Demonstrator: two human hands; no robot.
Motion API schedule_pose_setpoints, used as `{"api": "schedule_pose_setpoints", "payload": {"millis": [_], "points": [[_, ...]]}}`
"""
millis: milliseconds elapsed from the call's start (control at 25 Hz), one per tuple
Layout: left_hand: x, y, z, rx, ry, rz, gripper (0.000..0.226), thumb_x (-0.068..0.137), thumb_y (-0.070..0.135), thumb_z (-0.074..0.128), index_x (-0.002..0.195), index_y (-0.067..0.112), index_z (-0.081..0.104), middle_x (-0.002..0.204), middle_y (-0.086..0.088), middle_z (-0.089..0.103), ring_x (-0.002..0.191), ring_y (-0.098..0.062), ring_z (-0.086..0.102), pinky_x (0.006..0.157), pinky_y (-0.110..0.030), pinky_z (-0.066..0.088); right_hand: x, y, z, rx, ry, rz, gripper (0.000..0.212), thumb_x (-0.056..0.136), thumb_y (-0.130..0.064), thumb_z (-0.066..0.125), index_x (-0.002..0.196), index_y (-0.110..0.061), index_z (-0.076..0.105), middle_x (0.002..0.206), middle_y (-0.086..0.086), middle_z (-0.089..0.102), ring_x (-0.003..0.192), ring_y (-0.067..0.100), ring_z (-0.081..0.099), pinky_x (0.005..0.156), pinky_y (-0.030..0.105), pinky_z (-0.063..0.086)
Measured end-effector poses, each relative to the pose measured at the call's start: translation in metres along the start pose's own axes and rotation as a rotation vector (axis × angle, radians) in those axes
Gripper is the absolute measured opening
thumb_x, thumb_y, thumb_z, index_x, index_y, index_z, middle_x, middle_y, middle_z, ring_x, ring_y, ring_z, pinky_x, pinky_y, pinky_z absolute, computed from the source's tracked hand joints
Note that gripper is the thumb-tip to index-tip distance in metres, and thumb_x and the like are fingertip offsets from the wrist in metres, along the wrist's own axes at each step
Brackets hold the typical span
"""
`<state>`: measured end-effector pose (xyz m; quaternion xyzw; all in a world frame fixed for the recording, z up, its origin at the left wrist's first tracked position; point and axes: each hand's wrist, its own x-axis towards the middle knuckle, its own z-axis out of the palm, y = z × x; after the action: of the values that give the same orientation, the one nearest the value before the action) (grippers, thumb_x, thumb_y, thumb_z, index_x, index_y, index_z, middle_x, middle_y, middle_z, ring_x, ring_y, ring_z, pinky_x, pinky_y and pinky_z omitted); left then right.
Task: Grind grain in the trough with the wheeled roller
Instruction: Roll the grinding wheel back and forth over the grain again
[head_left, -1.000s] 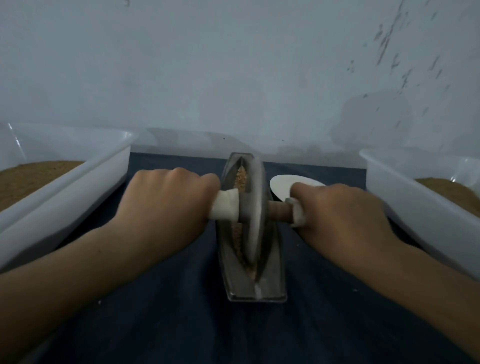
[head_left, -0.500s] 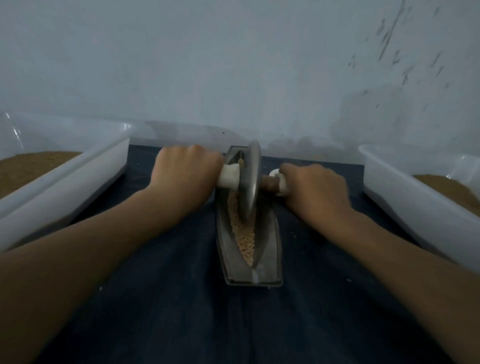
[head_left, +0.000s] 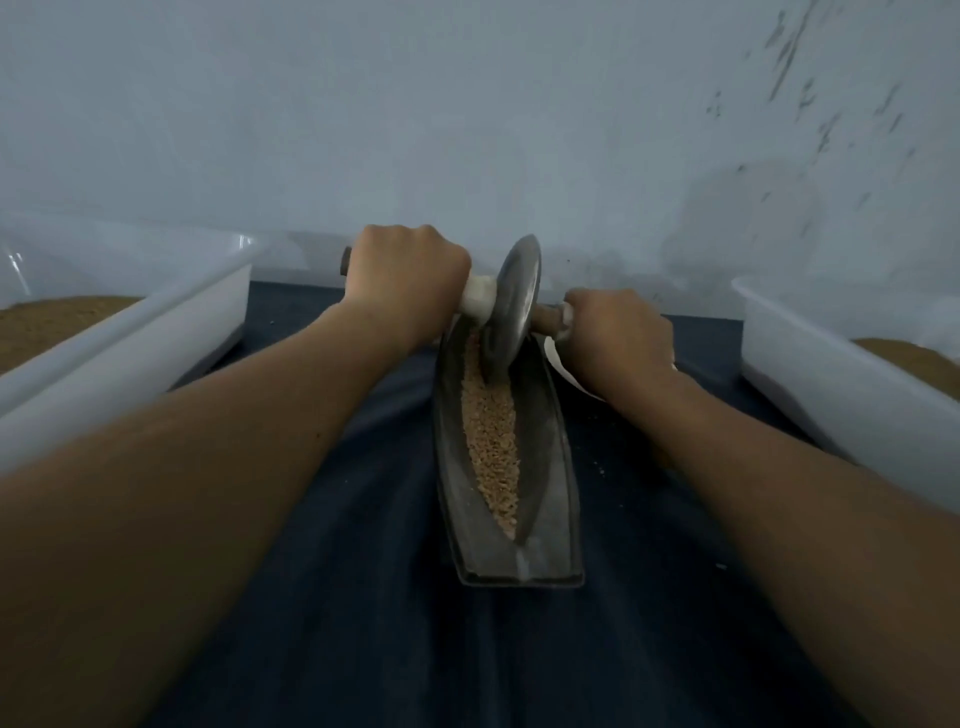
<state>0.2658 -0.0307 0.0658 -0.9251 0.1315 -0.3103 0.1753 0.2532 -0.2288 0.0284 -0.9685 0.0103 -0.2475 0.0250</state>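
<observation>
I'm in the middle of a grinding stroke. The roller (head_left: 511, 306) sits at the far end of the trough (head_left: 550, 467), its wheel edge down in the groove. My left hand (head_left: 408, 280) is clenched round the left handle and my right hand (head_left: 618, 332) round the right one, knuckles up. The axle runs downhill from left to right in this view, so the wheel looks tilted off upright, though the wide lens may add to that.

The trough lies lengthwise in the middle of the dark cloth (head_left: 363, 597), narrow end toward the cloth's far edge. The grain (head_left: 491, 441) fills the groove from the wheel back to the near tip, and from here it looks mostly whole kernels, so I judge the job is early or midway.

Next I'd draw the roller toward me along the groove. That calls for even downward weight on both handles and a level axle, so the wheel doesn't climb a wall and throw grain out.

A white tub (head_left: 156, 332) stands along the cloth's left edge and another tub (head_left: 831, 374) along the right, each holding brown meal. Something flat and white (head_left: 561, 364) lies just right of the trough under my right hand; I cannot tell what.
</observation>
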Motion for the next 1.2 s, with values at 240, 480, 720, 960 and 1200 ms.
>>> {"api": "schedule_pose_setpoints", "payload": {"millis": [240, 480, 720, 960, 1200], "points": [[-0.094, -0.018, -0.015, -0.216, 0.077, 0.08, 0.025, 0.069, 0.03, 0.068, 0.071, 0.026, 0.044, 0.055, 0.008, 0.037, 0.046, -0.02, 0.031, 0.048, -0.021, 0.011, -0.078, 0.019, -0.052, -0.243, 0.235, -0.336, 0.038, 0.067, -0.038, 0.074, 0.071, -0.03, 0.037, 0.051, -0.013, 0.024, 0.04, 0.012, 0.021, 0.044, 0.018, 0.012], [-0.076, -0.01, 0.003, -0.159, 0.121, -0.001, 0.016, 0.072, 0.027, 0.062, 0.068, 0.023, 0.047, 0.054, 0.004, 0.033, 0.04, -0.018, 0.027, 0.046, -0.022, 0.013, -0.053, 0.003, -0.041, -0.28, 0.133, -0.215, 0.023, 0.081, -0.03, 0.07, 0.075, -0.029, 0.047, 0.057, -0.01, 0.035, 0.046, 0.015, 0.031, 0.047, 0.023, 0.019], [-0.047, -0.009, 0.021, -0.238, -0.009, -0.127, 0.013, 0.087, 0.031, 0.062, 0.085, 0.021, 0.054, 0.068, 0.004, 0.046, 0.055, -0.019, 0.043, 0.052, -0.031, 0.03, -0.011, -0.018, -0.039, -0.296, 0.033, -0.179, 0.007, 0.087, -0.021, 0.066, 0.09, -0.026, 0.061, 0.073, -0.004, 0.049, 0.064, 0.022, 0.049, 0.054, 0.028, 0.028], [-0.109, -0.026, -0.027, -0.146, 0.213, 0.161, 0.033, 0.053, 0.025, 0.071, 0.063, 0.023, 0.04, 0.047, 0.004, 0.035, 0.04, -0.018, 0.019, 0.051, -0.018, 0.004, -0.1, 0.024, -0.066, -0.137, 0.208, -0.378, 0.033, 0.06, -0.04, 0.066, 0.069, -0.031, 0.035, 0.054, -0.015, 0.009, 0.043, 0.01, 0.011, 0.05, 0.016, 0.005], [-0.04, -0.003, 0.01, -0.132, 0.048, -0.103, 0.012, 0.084, 0.023, 0.063, 0.078, 0.021, 0.052, 0.067, -0.002, 0.053, 0.057, -0.026, 0.053, 0.05, -0.03, 0.03, -0.011, -0.009, -0.026, -0.169, 0.021, -0.114, 0.003, 0.092, -0.027, 0.061, 0.09, -0.025, 0.059, 0.085, 0.003, 0.063, 0.079, 0.03, 0.064, 0.06, 0.032, 0.04]]}}
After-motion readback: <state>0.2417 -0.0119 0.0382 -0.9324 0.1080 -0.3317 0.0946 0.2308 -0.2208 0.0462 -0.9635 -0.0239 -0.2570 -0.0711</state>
